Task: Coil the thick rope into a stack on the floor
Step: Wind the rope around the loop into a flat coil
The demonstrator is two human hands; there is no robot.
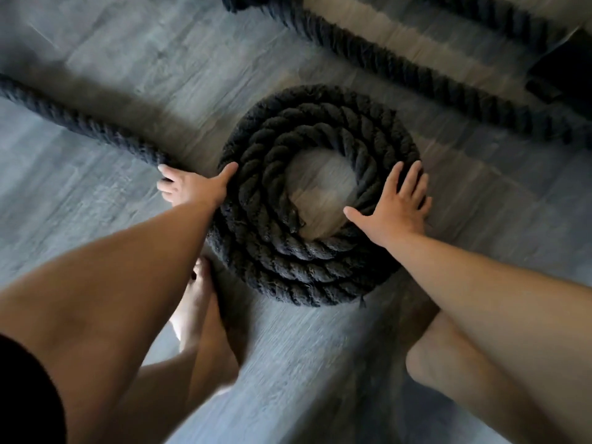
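A thick black twisted rope lies coiled in a round stack (307, 261) on the grey wooden floor (96, 193), with a bare patch of floor in its centre. My right hand (395, 203) rests flat on the coil's right side, fingers spread. My left hand (192, 184) grips the loose rope strand (73, 118) where it meets the coil's left edge; its thumb touches the coil. That strand runs off to the upper left.
Another stretch of the same rope (416, 73) crosses the floor diagonally behind the coil, from the top centre to the right edge. A dark object (563, 75) stands at the right. My bare foot (200, 302) and knee (448, 363) are close to the coil's near side.
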